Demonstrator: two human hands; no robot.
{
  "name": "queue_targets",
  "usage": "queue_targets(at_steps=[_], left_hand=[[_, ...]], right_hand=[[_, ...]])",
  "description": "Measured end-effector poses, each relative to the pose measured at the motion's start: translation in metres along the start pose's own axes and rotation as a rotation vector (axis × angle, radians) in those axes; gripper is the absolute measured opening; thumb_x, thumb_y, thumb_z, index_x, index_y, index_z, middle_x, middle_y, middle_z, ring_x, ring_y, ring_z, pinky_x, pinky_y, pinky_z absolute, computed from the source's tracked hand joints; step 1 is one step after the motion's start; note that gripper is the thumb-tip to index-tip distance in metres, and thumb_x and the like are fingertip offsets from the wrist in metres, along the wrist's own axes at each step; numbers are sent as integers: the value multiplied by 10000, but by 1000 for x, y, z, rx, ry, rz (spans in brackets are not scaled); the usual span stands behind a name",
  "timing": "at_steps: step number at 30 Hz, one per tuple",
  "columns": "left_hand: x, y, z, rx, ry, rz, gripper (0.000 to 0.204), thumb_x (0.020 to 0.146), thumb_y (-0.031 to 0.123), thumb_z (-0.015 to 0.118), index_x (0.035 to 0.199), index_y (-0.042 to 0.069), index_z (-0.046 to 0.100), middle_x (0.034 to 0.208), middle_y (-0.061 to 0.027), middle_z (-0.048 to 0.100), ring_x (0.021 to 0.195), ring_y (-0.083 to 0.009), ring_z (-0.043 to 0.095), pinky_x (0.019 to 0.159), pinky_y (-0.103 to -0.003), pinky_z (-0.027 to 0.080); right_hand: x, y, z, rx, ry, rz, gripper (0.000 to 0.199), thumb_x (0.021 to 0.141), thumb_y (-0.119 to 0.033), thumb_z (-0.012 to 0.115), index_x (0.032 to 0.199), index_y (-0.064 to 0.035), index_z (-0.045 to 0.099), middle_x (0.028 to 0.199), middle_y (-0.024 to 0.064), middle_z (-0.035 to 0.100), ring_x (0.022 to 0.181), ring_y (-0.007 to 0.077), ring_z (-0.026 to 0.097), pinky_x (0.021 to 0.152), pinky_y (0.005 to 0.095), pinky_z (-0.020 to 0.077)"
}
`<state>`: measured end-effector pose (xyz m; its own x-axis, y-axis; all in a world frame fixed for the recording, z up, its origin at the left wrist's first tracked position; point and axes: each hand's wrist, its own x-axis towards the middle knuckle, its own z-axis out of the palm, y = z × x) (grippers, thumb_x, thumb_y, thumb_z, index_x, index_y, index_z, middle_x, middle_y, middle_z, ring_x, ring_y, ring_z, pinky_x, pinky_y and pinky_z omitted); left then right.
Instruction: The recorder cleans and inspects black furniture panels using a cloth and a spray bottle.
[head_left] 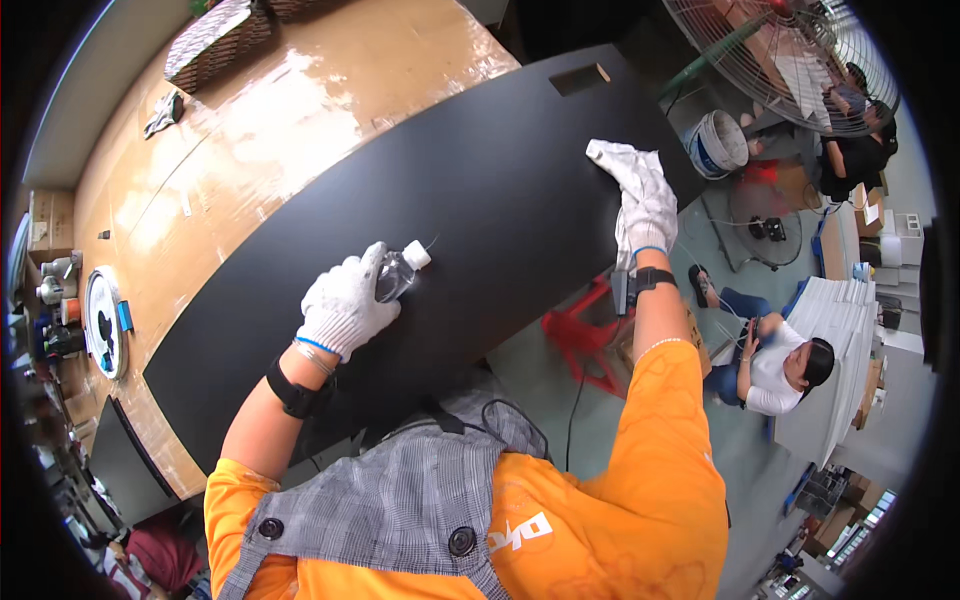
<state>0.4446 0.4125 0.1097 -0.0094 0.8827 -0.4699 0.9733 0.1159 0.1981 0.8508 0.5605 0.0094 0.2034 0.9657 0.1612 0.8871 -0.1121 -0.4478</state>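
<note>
A long black panel [470,170] with a rectangular cut-out near its far right end lies in front of me. My left hand [345,302], in a white knitted glove, is closed around a small clear bottle [393,278] with a white cap, held over the panel's middle. The bottle is tilted, its cap toward the right. At the panel's right part, my right hand [650,217], gloved too, grips a white cloth [628,165]. The cloth is bunched under the fingers and spreads over the panel's surface. Some of the right fingers are hidden by the cloth.
Beneath the panel is a brown, shiny-covered table [230,130] with a woven basket [215,45] and a round white tub lid [105,322]. To the right are a bucket [717,145], a large fan [785,60], a red stool [583,335] and a seated person [775,365].
</note>
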Motion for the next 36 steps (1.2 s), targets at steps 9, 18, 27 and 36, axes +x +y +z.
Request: queue_targets(at_steps=[9, 18, 27, 36], left_hand=[[-5, 60, 22, 240, -135, 337, 670, 719, 335, 687, 1288, 76, 446, 951, -153, 614, 866, -283, 634, 758, -387, 523], [-2, 108, 44, 226, -142, 450, 651, 728, 283, 688, 1286, 59, 437, 911, -145, 608, 828, -283, 632, 730, -390, 516], [28, 137, 32, 175, -35, 351, 596, 729, 227, 674, 1243, 29, 446, 883, -161, 602, 806, -300, 637, 708, -405, 526], [76, 190, 34, 142, 69, 396, 458, 714, 176, 690, 1100, 41, 483, 849, -154, 611, 793, -301, 643, 686, -397, 536]], right_hand=[[0, 11, 3, -326, 55, -66, 482, 897, -468, 464, 1310, -222, 497, 1247, 86, 563, 1155, 299, 521, 989, 378, 428], [6, 12, -2, -213, 8, 21, 400, 863, -354, 565, 1255, -269, 552, 1248, 77, 555, 1127, 300, 529, 984, 376, 433], [28, 25, -11, -40, 11, 11, 409, 872, -421, 534, 1183, -164, 605, 1115, 142, 629, 1048, 355, 581, 909, 407, 468], [55, 57, -14, -82, 20, -15, 376, 868, -416, 544, 1085, -129, 655, 987, 186, 654, 958, 370, 611, 816, 417, 489]])
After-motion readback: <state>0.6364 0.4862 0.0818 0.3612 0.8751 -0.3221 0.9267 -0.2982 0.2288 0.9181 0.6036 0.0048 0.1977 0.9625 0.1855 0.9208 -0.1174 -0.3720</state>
